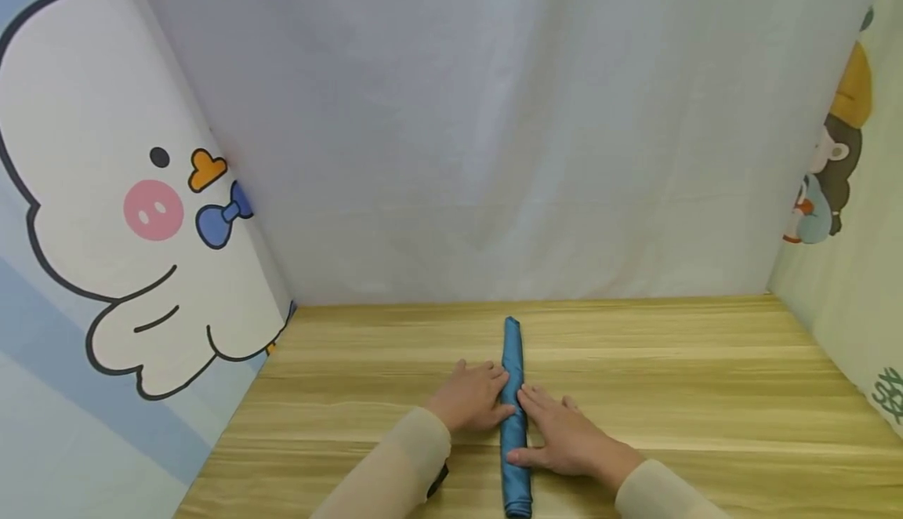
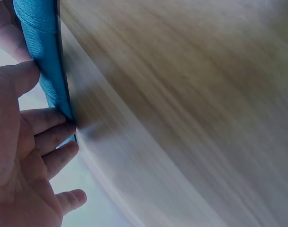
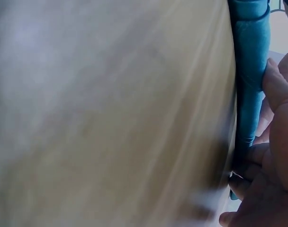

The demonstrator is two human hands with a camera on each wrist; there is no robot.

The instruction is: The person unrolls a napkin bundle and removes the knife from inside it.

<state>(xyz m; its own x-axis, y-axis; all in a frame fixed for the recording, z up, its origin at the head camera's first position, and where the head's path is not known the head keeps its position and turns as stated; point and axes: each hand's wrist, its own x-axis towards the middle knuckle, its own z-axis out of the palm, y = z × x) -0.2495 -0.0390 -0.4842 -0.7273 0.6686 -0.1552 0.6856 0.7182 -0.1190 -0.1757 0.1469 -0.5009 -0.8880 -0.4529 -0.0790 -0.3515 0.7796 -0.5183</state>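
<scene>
A long, narrow roll of shiny blue cloth (image 1: 515,433) lies on the wooden table, pointing away from me, its far end tapered. From the left, my left hand (image 1: 471,395) touches it with fingertips and thumb. My right hand (image 1: 567,434) rests along its right side, lower down, with the thumb laid over the roll. The left wrist view shows the loosely extended fingers of the left hand (image 2: 30,146) against the cloth (image 2: 44,56). In the right wrist view the thumb of the right hand (image 3: 276,156) touches the roll (image 3: 250,61); some fingertips are in shadow.
The light wooden table (image 1: 670,378) spreads around the roll. A pale grey curtain (image 1: 494,127) hangs behind its far edge. To the left stands a panel with a white cartoon bird (image 1: 77,150); on the right is a pale printed panel (image 1: 846,292).
</scene>
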